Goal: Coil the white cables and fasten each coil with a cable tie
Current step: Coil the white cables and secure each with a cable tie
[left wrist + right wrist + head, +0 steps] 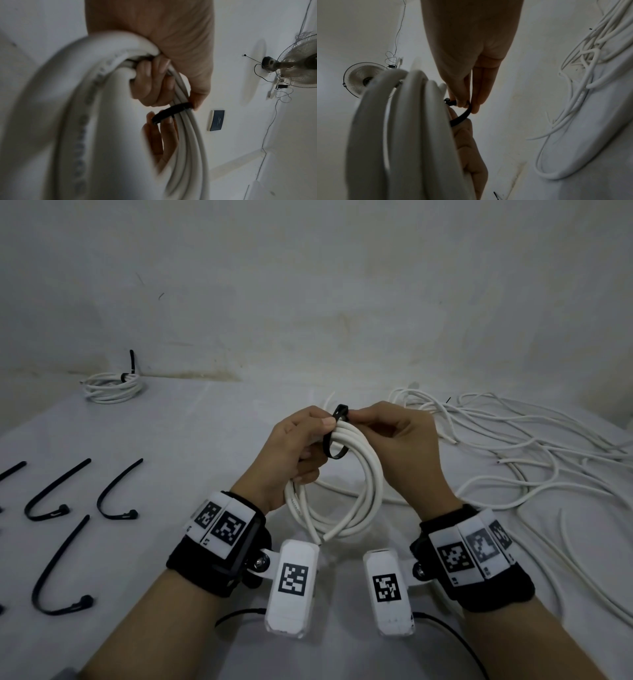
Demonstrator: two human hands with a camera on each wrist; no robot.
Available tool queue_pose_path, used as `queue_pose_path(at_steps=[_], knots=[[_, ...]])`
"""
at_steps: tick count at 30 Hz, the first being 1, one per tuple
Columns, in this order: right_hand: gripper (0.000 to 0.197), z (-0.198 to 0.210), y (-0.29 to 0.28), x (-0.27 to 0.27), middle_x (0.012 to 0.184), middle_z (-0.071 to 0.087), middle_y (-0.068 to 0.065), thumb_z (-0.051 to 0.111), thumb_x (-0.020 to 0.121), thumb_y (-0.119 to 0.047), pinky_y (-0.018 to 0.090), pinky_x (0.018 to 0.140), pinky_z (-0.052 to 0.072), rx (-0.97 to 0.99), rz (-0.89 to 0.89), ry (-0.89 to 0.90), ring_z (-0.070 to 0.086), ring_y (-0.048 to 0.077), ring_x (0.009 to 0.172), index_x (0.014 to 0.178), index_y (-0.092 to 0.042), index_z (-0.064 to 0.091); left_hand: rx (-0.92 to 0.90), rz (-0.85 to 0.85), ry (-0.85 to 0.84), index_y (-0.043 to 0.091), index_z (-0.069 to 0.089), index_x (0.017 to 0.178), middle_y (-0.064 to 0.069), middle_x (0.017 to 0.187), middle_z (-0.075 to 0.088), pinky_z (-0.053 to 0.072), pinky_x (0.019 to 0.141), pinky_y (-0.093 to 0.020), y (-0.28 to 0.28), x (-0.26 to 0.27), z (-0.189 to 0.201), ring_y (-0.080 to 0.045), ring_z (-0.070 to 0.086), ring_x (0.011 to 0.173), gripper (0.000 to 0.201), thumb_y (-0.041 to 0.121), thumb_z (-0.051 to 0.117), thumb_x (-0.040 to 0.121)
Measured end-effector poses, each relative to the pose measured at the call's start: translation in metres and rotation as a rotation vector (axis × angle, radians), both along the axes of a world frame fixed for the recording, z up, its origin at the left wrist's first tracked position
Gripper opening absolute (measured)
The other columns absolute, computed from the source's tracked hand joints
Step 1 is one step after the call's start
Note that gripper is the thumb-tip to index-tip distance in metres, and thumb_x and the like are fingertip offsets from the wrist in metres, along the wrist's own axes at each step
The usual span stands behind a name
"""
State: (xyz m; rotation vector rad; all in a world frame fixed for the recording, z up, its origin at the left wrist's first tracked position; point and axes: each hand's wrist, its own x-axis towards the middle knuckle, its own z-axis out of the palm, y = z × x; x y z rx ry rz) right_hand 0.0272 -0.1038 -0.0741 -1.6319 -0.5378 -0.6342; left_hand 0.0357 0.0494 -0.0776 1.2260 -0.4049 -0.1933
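Note:
A white cable coil hangs upright above the table between both hands. My left hand grips its upper left side, fingers curled round the strands, thumb pressing a black cable tie against the top. The tie wraps round the strands as a loop. My right hand pinches the tie's head end at the top of the coil. Whether the tie is locked is hidden by the fingers.
A finished tied coil lies at the back left by the wall. Several loose black ties lie on the left of the table. A tangle of loose white cables covers the right side.

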Motion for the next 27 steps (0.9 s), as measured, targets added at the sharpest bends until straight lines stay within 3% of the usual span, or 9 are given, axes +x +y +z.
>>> queue_pose_path(at_steps=[10,16,23,27], knots=[[0.024,-0.0010,-0.0029,0.0033,0.073,0.073,-0.009,0.071,0.078,0.004,0.023,0.066,0.055,0.026,-0.006,0.053,0.071,0.016,0.071,0.085,-0.018,0.072,-0.022,0.013,0.007,0.020,0.054,0.058,0.002,0.051,0.025,0.020,0.033,-0.011,-0.0038,-0.0003,-0.0015,-0.004,0.020,0.032,0.020,0.022,0.052,0.077],[0.020,-0.0012,-0.0007,0.0017,0.070,0.072,-0.011,0.073,0.078,-0.002,0.022,0.067,0.054,-0.024,0.012,0.063,0.070,0.012,0.070,0.084,-0.021,0.072,-0.022,0.027,0.000,0.018,0.053,0.061,0.003,0.050,0.025,0.021,0.034,-0.010,-0.0026,0.0006,-0.0019,-0.004,0.021,0.032,0.017,0.023,0.052,0.077],[0.026,-0.0013,0.0007,-0.0003,0.067,0.071,-0.016,0.072,0.078,0.003,0.016,0.064,0.052,0.007,-0.008,0.080,0.069,0.006,0.066,0.083,-0.022,0.070,0.019,0.012,-0.002,0.014,0.050,0.064,0.003,0.049,0.025,0.020,0.032,-0.012,-0.0020,-0.0006,-0.0038,-0.003,0.020,0.031,0.015,0.022,0.052,0.077],[0.026,0.0007,-0.0007,-0.0007,0.068,0.071,-0.013,0.071,0.077,0.006,0.017,0.066,0.052,0.021,-0.014,0.083,0.069,0.008,0.068,0.087,-0.018,0.071,0.059,0.004,0.019,0.019,0.054,0.056,0.005,0.047,0.026,0.018,0.034,-0.012,-0.0021,-0.0006,-0.0029,-0.003,0.021,0.031,0.021,0.022,0.052,0.077]])
